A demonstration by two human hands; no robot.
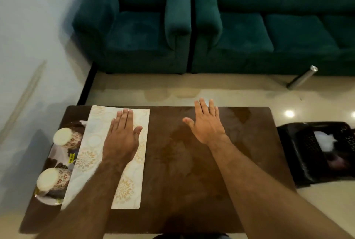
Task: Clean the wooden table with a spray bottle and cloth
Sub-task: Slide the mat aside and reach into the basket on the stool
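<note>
Lying flat along the left part of the worktop (192, 162), the cloth (96, 160) is a long pale strip printed with gold floral rings, running from the far edge nearly to the near one. It looks thin, soft and light, so it will likely bunch or slide easily on the smooth dark wood; a flat palm pressing down should move it as a wiping pad, while lifting it is best done by pinching a free corner or the right long edge. On the far half of the cloth rests the left hand (123, 135), fingers straight and together, palm down, holding nothing. To the right of the cloth, over bare wood, the right hand (206, 123) has its fingers spread and straight, also holding nothing; whether it touches the surface or hovers just above I cannot tell. Just left of the cloth, partly under its edge, sits a tray (55, 152) carrying two patterned cups (66, 138), which look fragile and worth steering round. No spray bottle shows. Beyond the cloth stands a green sofa (230, 27); far to its right, on the floor, is a dark basket (299, 154).
</note>
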